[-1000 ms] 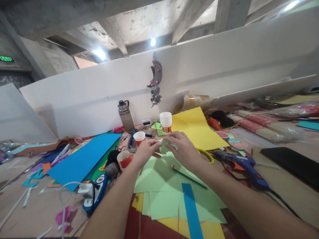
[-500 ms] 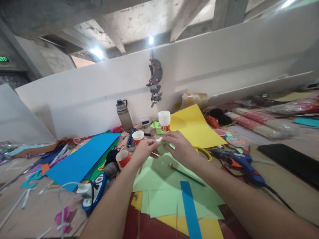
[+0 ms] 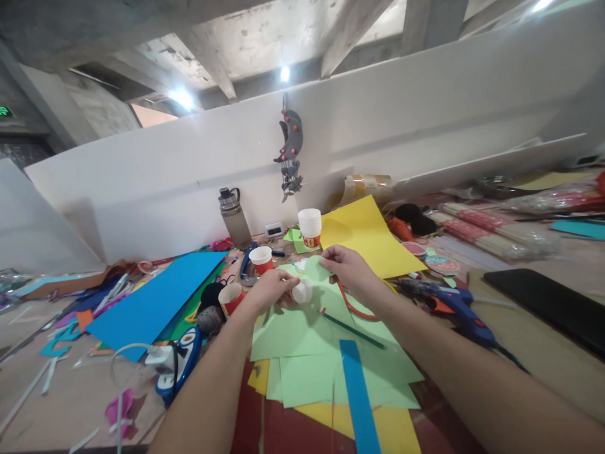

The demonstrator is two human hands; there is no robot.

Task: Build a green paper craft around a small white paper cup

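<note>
My left hand (image 3: 274,290) pinches a small white round piece (image 3: 301,291) that looks like a cut-off cup bottom. To its right, my right hand (image 3: 348,270) holds a light green paper disc (image 3: 314,268) by its edge. Both hands are just above light green paper sheets (image 3: 302,334). A dark green pencil (image 3: 354,329) and a blue paper strip (image 3: 359,397) lie on those sheets. Beside my right wrist is a red-orange loop (image 3: 354,308), probably a scissors handle, partly hidden by the arm.
Red-and-white paper cups (image 3: 231,299) stand left of my hands, and a cup stack (image 3: 310,228) stands behind. Yellow paper (image 3: 362,236) and a blue glue gun (image 3: 460,309) lie right. Blue card (image 3: 161,302), a power strip (image 3: 182,366) and a bottle (image 3: 235,219) are left.
My hands were close together around the green paper; now they are apart. The white round piece shows in my left hand, the green disc in my right. The red-orange loop has come into view.
</note>
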